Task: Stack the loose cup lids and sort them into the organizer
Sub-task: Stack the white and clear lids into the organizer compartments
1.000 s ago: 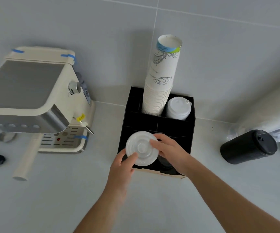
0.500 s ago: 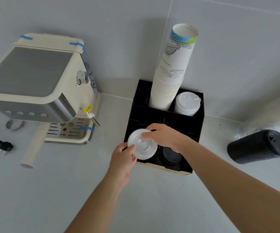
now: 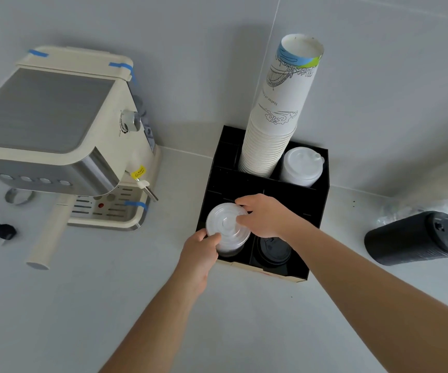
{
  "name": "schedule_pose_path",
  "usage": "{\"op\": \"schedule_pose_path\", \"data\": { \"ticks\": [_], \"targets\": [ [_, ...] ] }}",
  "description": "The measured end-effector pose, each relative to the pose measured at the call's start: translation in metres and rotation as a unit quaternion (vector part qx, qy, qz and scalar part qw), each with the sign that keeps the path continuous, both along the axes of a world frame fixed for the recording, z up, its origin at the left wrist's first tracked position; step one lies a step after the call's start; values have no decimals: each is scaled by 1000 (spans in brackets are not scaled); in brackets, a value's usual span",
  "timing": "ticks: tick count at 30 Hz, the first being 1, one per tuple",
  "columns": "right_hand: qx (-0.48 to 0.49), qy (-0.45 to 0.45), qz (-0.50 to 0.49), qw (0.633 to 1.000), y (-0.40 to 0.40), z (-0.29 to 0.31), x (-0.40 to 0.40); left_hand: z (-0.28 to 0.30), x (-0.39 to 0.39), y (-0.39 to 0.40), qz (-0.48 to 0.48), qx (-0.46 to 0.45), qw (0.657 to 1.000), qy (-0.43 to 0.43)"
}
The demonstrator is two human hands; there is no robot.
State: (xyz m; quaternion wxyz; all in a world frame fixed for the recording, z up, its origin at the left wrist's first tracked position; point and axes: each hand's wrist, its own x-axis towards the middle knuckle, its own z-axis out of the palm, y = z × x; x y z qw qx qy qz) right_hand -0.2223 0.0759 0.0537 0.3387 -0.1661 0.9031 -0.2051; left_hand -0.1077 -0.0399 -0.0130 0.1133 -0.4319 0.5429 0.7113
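Note:
A black organizer (image 3: 321,208) with several compartments stands against the wall. A stack of clear lids (image 3: 226,230) sits partly down in its front left compartment. My left hand (image 3: 200,253) grips the stack's near left edge. My right hand (image 3: 264,218) holds its far right side, fingers on the top lid. Black lids (image 3: 274,250) fill the front right compartment. White lids (image 3: 302,166) sit in the back right one, beside a tall stack of paper cups (image 3: 276,122).
A cream espresso machine (image 3: 56,135) stands at the left, its portafilter handle (image 3: 46,238) and a plug (image 3: 2,232) on the counter. A stack of black lids (image 3: 416,238) lies on its side at the right, next to a plastic bag (image 3: 405,208).
The clear lid stack has gone lower into the front left compartment, both hands still on it. The camera view has shifted a little.

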Motion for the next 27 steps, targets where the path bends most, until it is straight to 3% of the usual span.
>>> {"op": "schedule_pose_path", "data": {
  "ticks": [12, 27],
  "targets": [
    [21, 83, 19, 996, 13, -14, 11, -3, -8, 2, -63, -59, 996, -38],
    [-41, 81, -62, 994, 25, -3, 23, 5, 1, -1, -53, -76, 996, -5]
  ]
}}
